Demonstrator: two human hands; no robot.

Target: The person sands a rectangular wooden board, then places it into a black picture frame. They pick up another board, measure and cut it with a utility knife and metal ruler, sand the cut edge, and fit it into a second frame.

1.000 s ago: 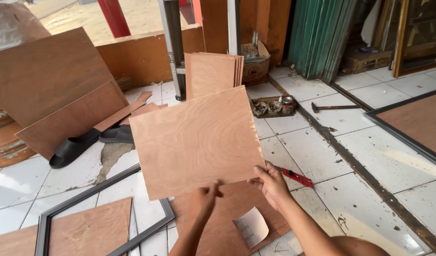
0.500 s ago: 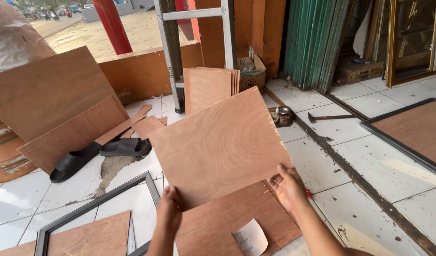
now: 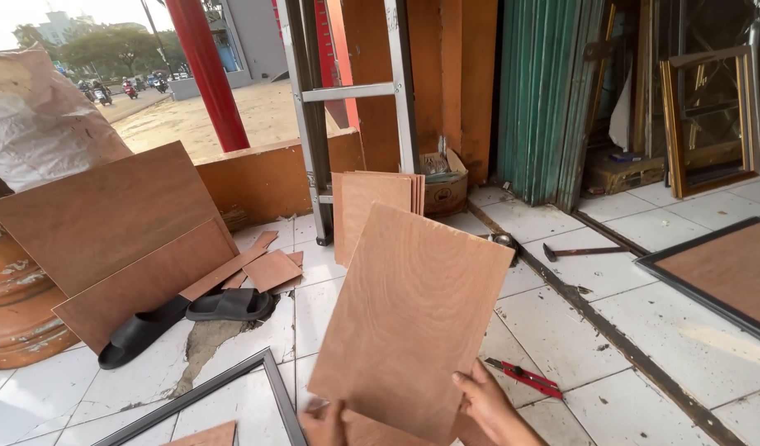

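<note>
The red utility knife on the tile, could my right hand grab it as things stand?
Probably not straight away: the right hand is gripping the plywood sheet. The red utility knife lies just beside that hand on the floor, nothing between them.

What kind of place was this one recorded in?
Most likely a picture-framing or woodwork shop open to the street: cut plywood boards lean by a ladder, a framed panel lies on the tiled floor, and both hands hold a plywood sheet.

Held board (image 3: 409, 318) at centre, board stack (image 3: 376, 211) at 12 o'clock, sandals (image 3: 190, 318) at 9, cutter (image 3: 524, 377) at 4, hammer (image 3: 582, 250) at 2
</note>
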